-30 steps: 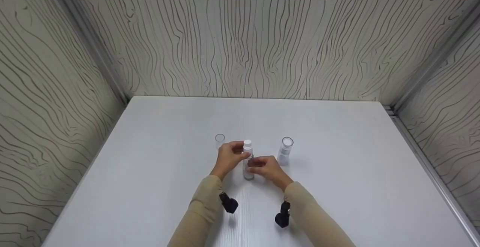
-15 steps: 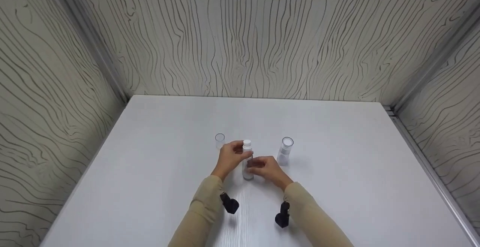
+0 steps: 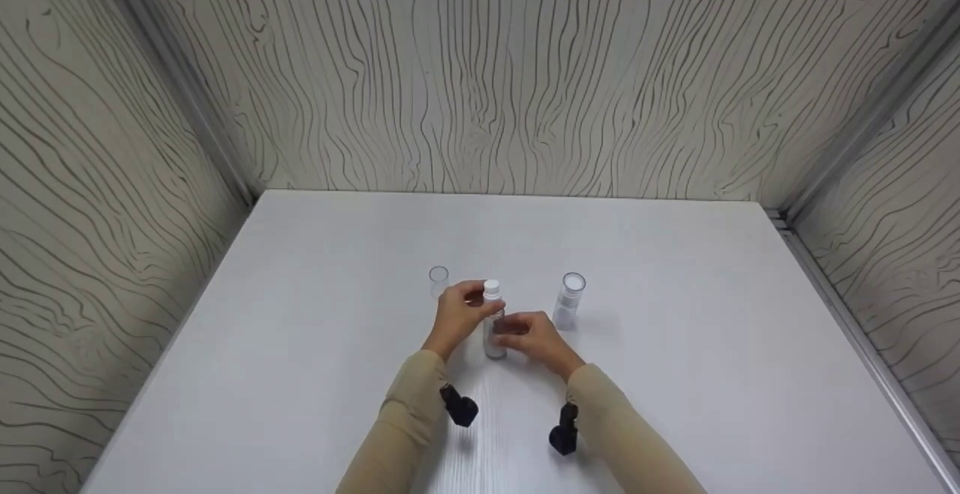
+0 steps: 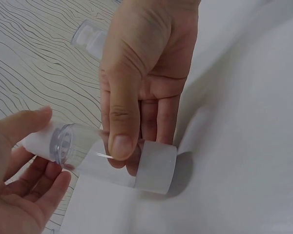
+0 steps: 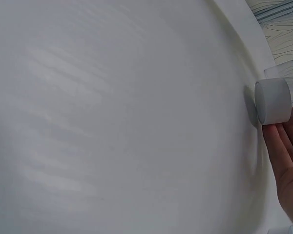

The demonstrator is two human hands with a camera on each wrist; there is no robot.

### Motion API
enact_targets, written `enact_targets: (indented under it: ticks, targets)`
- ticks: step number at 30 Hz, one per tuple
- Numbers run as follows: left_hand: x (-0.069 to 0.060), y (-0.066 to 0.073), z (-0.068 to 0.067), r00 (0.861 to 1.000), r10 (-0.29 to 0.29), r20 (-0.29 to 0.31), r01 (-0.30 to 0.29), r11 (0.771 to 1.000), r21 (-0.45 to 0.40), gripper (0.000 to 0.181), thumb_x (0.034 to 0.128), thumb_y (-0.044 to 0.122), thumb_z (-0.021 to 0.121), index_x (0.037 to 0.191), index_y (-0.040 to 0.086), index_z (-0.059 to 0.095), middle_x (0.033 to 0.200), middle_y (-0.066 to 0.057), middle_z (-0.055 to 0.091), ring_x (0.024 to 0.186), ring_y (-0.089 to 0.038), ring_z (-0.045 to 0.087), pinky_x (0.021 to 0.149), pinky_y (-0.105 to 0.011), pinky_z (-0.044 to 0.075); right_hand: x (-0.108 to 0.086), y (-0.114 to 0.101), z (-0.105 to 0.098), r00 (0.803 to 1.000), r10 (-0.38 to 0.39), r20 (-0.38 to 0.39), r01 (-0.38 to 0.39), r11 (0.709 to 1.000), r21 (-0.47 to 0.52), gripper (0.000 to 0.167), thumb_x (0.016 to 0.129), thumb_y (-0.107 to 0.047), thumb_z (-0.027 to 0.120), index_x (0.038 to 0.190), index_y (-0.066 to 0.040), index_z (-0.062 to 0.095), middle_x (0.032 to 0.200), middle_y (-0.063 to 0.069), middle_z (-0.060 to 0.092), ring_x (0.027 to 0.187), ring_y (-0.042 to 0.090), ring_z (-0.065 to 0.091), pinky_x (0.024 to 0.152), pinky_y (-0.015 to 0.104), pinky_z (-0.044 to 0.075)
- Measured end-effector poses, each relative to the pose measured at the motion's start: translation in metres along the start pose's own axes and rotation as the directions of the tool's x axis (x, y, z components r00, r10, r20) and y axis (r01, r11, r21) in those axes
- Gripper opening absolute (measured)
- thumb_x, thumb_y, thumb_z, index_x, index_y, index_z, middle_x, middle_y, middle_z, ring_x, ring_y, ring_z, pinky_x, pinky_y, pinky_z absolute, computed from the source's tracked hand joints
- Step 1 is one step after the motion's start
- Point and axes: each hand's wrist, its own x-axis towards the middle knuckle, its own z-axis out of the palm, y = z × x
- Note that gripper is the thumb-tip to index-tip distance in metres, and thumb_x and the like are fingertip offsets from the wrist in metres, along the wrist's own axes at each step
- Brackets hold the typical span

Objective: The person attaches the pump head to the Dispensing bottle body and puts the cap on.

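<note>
A clear bottle (image 3: pixel 493 345) with a frosted base stands upright at the middle of the table, its white top (image 4: pixel 39 141) between the fingers of the left hand (image 3: pixel 456 318). Lower down, the right hand (image 3: pixel 536 335) grips the clear body with thumb and fingers. The left wrist view shows the right thumb lying across the bottle near its frosted base (image 4: pixel 155 167). In the right wrist view the same base (image 5: pixel 274 101) shows beside the right hand (image 5: pixel 288 151), at the frame's right edge.
A clear empty-looking cap (image 3: pixel 439 279) stands behind the left hand. To the right, behind the right hand, is a second clear container (image 3: pixel 569 302) with white parts inside. All stand on a white table (image 3: pixel 675 276) with patterned walls (image 3: pixel 480 74) around it.
</note>
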Motion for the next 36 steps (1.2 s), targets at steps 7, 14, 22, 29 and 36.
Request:
enact_targets:
  ticks: [7, 14, 22, 29, 36]
  targets:
    - [0.000, 0.002, -0.001, 1.000, -0.002, 0.012, 0.002, 1.000, -0.010, 0.041, 0.0820, 0.010, 0.074, 0.119, -0.005, 0.062, 0.112, -0.023, 0.069, 0.105, -0.032, 0.068, 0.093, -0.035, 0.058, 0.008, 0.020, -0.001, 1.000, 0.002, 0.003, -0.002, 1.000, 0.007, 0.037, 0.087, -0.013, 0.069, 0.116, 0.010, 0.063, 0.117, 0.027, 0.067, 0.111, 0.037, 0.066, 0.094, 0.034, 0.058]
    - [-0.001, 0.002, 0.001, 1.000, -0.002, 0.022, 0.003, 0.999, -0.040, 0.046, 0.0842, 0.006, 0.070, 0.127, -0.005, 0.057, 0.120, -0.026, 0.065, 0.111, -0.036, 0.066, 0.098, -0.038, 0.056, 0.008, 0.020, -0.002, 1.000, 0.000, 0.001, 0.000, 1.000, 0.016, 0.038, 0.086, -0.014, 0.070, 0.116, 0.009, 0.064, 0.116, 0.026, 0.068, 0.110, 0.036, 0.067, 0.094, 0.032, 0.058]
    - [-0.001, -0.001, 0.002, 0.999, -0.012, 0.041, 0.014, 0.998, -0.058, 0.046, 0.0853, 0.004, 0.067, 0.129, -0.005, 0.055, 0.123, -0.026, 0.064, 0.114, -0.036, 0.065, 0.101, -0.038, 0.055, 0.009, 0.022, -0.001, 1.000, -0.030, -0.002, 0.030, 0.999, 0.016, 0.038, 0.086, -0.010, 0.070, 0.115, 0.013, 0.062, 0.115, 0.030, 0.067, 0.109, 0.040, 0.066, 0.094, 0.038, 0.058]
    - [-0.004, -0.004, 0.000, 0.999, -0.006, 0.046, 0.010, 0.997, -0.072, 0.053, 0.0846, 0.015, 0.073, 0.130, -0.005, 0.054, 0.125, -0.025, 0.064, 0.117, -0.035, 0.063, 0.103, -0.038, 0.053, 0.008, 0.022, 0.000, 1.000, -0.002, -0.007, 0.002, 1.000, 0.030, 0.038, 0.087, -0.011, 0.069, 0.116, 0.012, 0.062, 0.117, 0.029, 0.066, 0.110, 0.038, 0.066, 0.094, 0.035, 0.058]
    - [-0.004, -0.005, 0.001, 0.997, -0.026, -0.071, 0.022, 0.998, -0.066, 0.051, 0.0772, 0.021, 0.080, 0.119, -0.002, 0.062, 0.112, -0.019, 0.071, 0.107, -0.029, 0.068, 0.096, -0.036, 0.056, 0.008, 0.021, 0.001, 1.000, 0.012, -0.019, -0.012, 1.000, 0.016, 0.039, 0.086, -0.012, 0.070, 0.116, 0.011, 0.063, 0.118, 0.027, 0.067, 0.110, 0.037, 0.067, 0.095, 0.037, 0.058]
